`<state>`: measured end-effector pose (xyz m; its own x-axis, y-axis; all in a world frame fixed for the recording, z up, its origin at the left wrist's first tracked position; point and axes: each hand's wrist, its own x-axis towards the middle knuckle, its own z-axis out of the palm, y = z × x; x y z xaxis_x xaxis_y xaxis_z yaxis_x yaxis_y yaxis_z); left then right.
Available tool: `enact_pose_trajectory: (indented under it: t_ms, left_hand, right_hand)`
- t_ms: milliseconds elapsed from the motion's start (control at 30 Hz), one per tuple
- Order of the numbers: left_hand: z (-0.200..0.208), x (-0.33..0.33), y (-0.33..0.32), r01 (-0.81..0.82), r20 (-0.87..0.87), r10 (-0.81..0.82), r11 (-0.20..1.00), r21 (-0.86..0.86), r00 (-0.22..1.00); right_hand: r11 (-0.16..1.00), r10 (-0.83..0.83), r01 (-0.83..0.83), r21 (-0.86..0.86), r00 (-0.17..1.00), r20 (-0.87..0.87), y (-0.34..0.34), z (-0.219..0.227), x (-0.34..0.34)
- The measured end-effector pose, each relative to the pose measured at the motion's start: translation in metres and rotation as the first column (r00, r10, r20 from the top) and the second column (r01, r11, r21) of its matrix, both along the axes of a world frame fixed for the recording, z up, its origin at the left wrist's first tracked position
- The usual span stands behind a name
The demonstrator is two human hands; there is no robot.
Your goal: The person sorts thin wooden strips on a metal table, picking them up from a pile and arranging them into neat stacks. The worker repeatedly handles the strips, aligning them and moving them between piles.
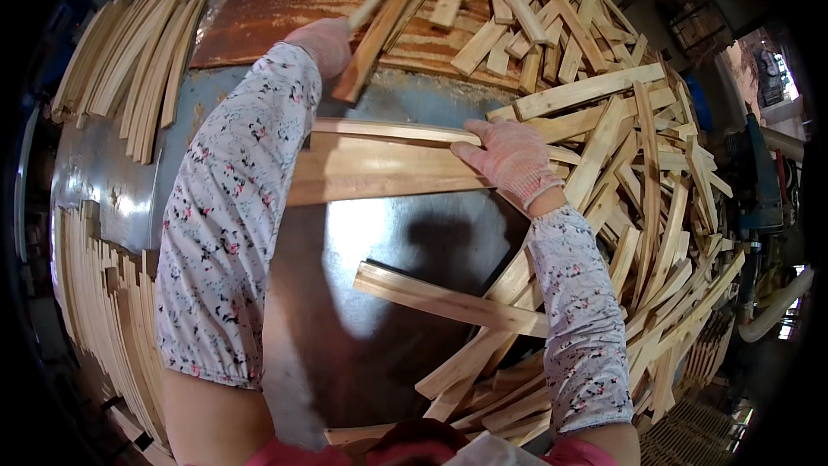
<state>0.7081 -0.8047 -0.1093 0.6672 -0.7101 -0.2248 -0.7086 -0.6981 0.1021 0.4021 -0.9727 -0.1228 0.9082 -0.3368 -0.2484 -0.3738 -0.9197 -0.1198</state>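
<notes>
My left hand, in a pink knit glove, is closed around several long thin wooden slats that it holds lifted and tilted up toward the far right. My right hand, also gloved, lies flat with its fingers over the right end of a stack of wooden slats lying across the grey metal table. Both forearms wear flower-print sleeve covers.
A big loose heap of wooden slats fills the right side and far right. Sorted slats lie in a bundle at the far left and in a row along the left edge. A rusty brown board lies beyond. Machinery stands at right.
</notes>
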Motion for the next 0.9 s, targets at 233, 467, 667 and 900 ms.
enact_pose_trajectory:
  t_ms: [233,467,667,900]
  left_hand:
    - [-0.003,-0.109,-0.053,0.074,-0.273,-0.084,0.996,-0.048,0.958]
    - [0.027,-0.101,0.073,-0.338,-0.544,0.155,0.906,-0.254,0.825]
    - [0.014,-0.154,0.231,-0.462,-0.542,0.191,0.779,-0.424,0.819]
    - [0.004,-0.267,0.363,-0.755,-0.779,0.225,0.501,-0.423,0.585]
  right_hand:
    - [0.988,0.14,-0.138,-0.076,0.99,0.03,0.038,0.001,-0.046]
    - [0.978,0.192,-0.189,0.091,0.981,-0.033,0.015,0.014,-0.032]
    - [0.962,0.262,-0.262,0.073,0.965,0.002,0.007,-0.032,0.032]
    - [0.963,-0.211,0.191,0.191,0.974,0.087,0.023,-0.036,0.067]
